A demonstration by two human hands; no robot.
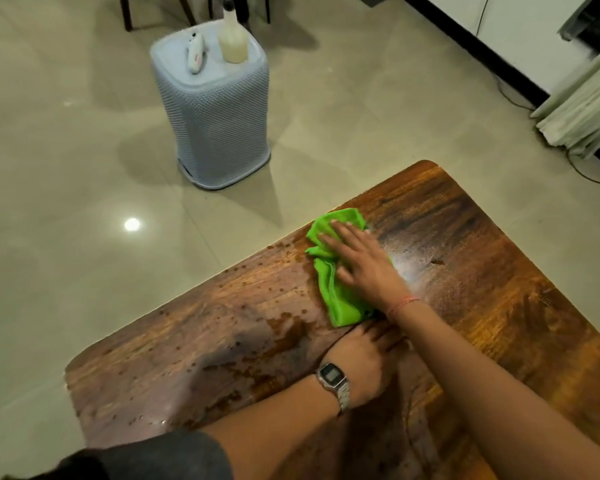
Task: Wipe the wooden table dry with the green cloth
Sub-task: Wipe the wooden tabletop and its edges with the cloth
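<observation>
Near the far-left edge of the wooden counter [465,271], the right hand [364,268] lies flat on the green cloth [333,271], fingers [333,237] spread and pressing it down rather than pinching it. The left hand [361,362] rests palm-down on the wood just behind the cloth; its fingers are partly hidden under the right forearm, so I cannot tell how they lie. Droplets and a small puddle [288,327] cover the left half (the right side looks streaked). The cloth is bunched, so a stroke may smear water instead of lifting it. Pushing toward the near edge could send water onto the tiled floor [84,168], and the bracing palm may slip on the wet surface.
</observation>
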